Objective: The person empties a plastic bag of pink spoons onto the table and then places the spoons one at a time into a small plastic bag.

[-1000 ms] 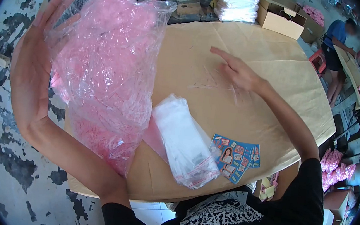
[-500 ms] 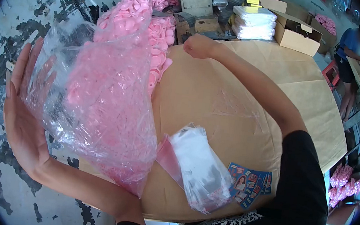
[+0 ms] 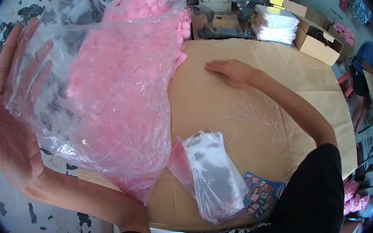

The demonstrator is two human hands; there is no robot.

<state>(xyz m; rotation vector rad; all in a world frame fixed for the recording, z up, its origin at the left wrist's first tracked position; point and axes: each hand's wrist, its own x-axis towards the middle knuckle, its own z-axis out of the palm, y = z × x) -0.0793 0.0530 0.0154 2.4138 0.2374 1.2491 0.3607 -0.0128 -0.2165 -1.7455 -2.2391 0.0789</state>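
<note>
A large clear plastic bag [image 3: 120, 100] full of small pink plastic pieces leans over the left part of the table. My left hand [image 3: 15, 148] is open along the bag's left side, its fingers stretched upward and partly behind the loose film. Loose pink pieces [image 3: 184, 25] show at the bag's upper right edge. Over the brown-covered table [image 3: 206, 100], my right hand [image 3: 233, 72] is open, fingers extended leftward and slightly blurred, holding nothing visible. Nearer my body lies a fanned stack of clear plastic sleeves [image 3: 216, 179], with printed blue cards [image 3: 262, 195] beside it.
Thin pinkish strands [image 3: 252, 116] lie mid-table. Along the back edge are a metal fixture [image 3: 223, 27], a stack of clear packets [image 3: 275, 26] and an open cardboard box [image 3: 319, 46]. Another person [image 3: 366, 58] stands at the far right, near a red stool [image 3: 345, 83].
My right hand has moved away from the bag's upper edge, right and nearer me, its fingers straightening from a curl. The bag's top now spreads further over the loose pink pieces.
</note>
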